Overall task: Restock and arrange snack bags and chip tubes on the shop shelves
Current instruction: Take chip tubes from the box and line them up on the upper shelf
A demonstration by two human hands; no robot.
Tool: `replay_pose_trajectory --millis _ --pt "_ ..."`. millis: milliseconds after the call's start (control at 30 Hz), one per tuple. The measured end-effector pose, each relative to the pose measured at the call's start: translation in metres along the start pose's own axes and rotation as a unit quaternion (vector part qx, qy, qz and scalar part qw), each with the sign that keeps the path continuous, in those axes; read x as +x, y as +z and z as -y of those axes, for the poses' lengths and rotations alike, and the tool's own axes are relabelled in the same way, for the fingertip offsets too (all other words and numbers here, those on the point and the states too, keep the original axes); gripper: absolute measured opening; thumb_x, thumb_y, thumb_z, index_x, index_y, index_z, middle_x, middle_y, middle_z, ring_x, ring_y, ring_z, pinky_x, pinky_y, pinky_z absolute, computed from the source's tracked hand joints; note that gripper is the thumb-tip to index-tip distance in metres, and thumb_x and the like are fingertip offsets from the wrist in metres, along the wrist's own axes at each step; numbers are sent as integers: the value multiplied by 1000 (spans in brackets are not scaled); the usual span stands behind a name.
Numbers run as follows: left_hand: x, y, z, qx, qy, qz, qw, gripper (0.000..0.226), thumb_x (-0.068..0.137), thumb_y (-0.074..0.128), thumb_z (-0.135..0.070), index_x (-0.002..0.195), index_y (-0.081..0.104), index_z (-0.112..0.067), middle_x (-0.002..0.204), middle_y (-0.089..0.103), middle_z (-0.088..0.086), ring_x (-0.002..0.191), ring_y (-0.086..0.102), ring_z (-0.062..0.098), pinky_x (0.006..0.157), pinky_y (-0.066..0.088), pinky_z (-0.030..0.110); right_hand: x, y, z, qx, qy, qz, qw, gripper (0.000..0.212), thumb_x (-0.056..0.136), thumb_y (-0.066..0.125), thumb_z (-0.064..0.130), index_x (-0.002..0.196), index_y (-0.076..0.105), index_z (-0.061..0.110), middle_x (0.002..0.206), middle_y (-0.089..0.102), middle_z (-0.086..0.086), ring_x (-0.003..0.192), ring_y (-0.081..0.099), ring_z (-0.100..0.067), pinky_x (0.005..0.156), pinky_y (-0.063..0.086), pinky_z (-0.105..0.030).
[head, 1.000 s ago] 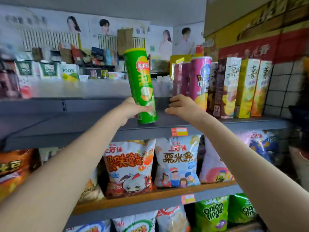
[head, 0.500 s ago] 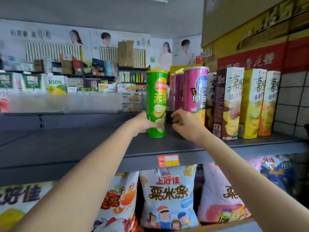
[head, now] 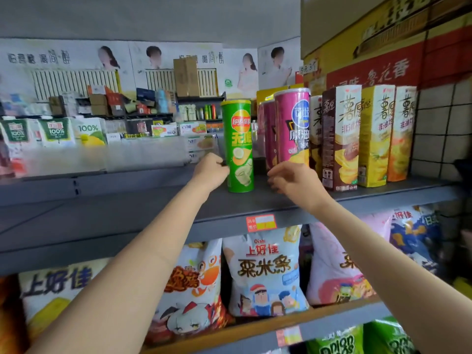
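A green chip tube [head: 238, 146] stands upright on the grey top shelf [head: 143, 210]. My left hand [head: 210, 172] lies against the tube's lower left side with its fingers loosely curled; no finger crosses the tube's front. My right hand [head: 292, 178] hovers just right of the tube with relaxed, bent fingers, holding nothing, in front of two pink chip tubes [head: 291, 126]. To the right of those stands a row of tall chip boxes [head: 357, 134]. Snack bags [head: 264, 274] fill the shelf below.
The top shelf is bare grey metal to the left of the green tube. A price tag [head: 261, 222] sits on its front edge. Cardboard cartons [head: 383, 34] are stacked above the boxes. A tiled wall [head: 444, 129] closes off the right side. Green snack bags [head: 357, 339] lie on the lowest shelf.
The green tube went from tilted in my left hand to standing upright on the shelf beside the pink tubes. My left thumb has come off its front, and my right hand has drawn back a little.
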State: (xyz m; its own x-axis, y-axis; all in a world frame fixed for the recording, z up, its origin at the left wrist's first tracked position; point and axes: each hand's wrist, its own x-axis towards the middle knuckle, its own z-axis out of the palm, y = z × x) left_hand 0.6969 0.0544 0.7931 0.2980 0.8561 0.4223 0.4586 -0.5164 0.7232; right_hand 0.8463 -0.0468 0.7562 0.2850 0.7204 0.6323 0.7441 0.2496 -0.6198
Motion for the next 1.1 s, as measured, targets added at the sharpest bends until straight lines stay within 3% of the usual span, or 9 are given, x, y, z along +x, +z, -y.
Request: replay_pose_trajectory --millis 167,267,367,433,600,800,900,967,1100 --pt "-71 16 -15 -96 219 -109 965 22 83 48 2 96 64 -7 99 66 3 82 59 11 75 44 17 -49 -13 -12 -9 23 -126 992 32 83 45 -6 82 70 15 79 67 -5 76 65 -28 76 53 -36" --pt "-127 69 -12 -152 257 23 954 21 78 47 -6 93 62 -9 85 61 -8 75 58 6 72 45 15 -95 -28 -42 -31 89 -159 983 31 80 43 -4 83 71 7 77 66 -6 69 64 -30 69 55 -42" --pt "-189 140 16 -132 181 182 957 18 82 53 -3 92 61 -16 83 60 -9 70 56 9 71 45 23 -155 -47 -87 -68 163 -159 971 32 75 40 5 80 71 13 66 64 3 53 57 2 63 50 -23" --pt "-228 189 43 -118 118 301 939 17 84 55 -2 98 63 -8 87 61 -2 75 54 11 70 42 22 -194 -62 -120 -119 223 -123 960 28 80 44 4 82 72 12 59 60 15 52 55 7 67 50 -20" --pt "-301 287 86 -2 26 506 862 22 88 51 -6 104 63 4 108 65 18 102 60 28 80 44 22 -297 -91 -231 -223 431 184 855 23 88 55 9 107 66 2 108 66 -18 106 59 -32 76 40 -29" --pt "-335 369 102 66 -89 557 823 26 86 54 -7 111 59 -4 112 63 15 105 59 27 80 44 27 -413 -92 -333 -217 495 310 782 53 87 57 11 136 37 4 124 56 -22 115 53 -34 84 38 -33" --pt "-350 403 103 90 -124 567 809 6 82 56 -11 87 57 -7 82 57 18 76 56 23 62 37 26 -448 -90 -367 -201 535 304 762 66 87 58 13 143 24 4 126 55 -25 116 53 -36 87 41 -35" --pt "-363 424 109 94 -155 563 806 12 82 53 -8 72 48 -13 66 49 12 58 45 19 51 32 24 -460 -87 -383 -209 559 301 743 69 91 56 20 145 17 1 132 50 -25 122 48 -39 91 40 -36" --pt "-401 444 128 100 -199 569 792 10 82 54 -11 88 60 -7 72 57 11 76 54 24 60 42 22 -497 -59 -392 -170 601 289 725 80 82 69 27 136 21 -7 133 43 -27 124 43 -41 96 38 -41"
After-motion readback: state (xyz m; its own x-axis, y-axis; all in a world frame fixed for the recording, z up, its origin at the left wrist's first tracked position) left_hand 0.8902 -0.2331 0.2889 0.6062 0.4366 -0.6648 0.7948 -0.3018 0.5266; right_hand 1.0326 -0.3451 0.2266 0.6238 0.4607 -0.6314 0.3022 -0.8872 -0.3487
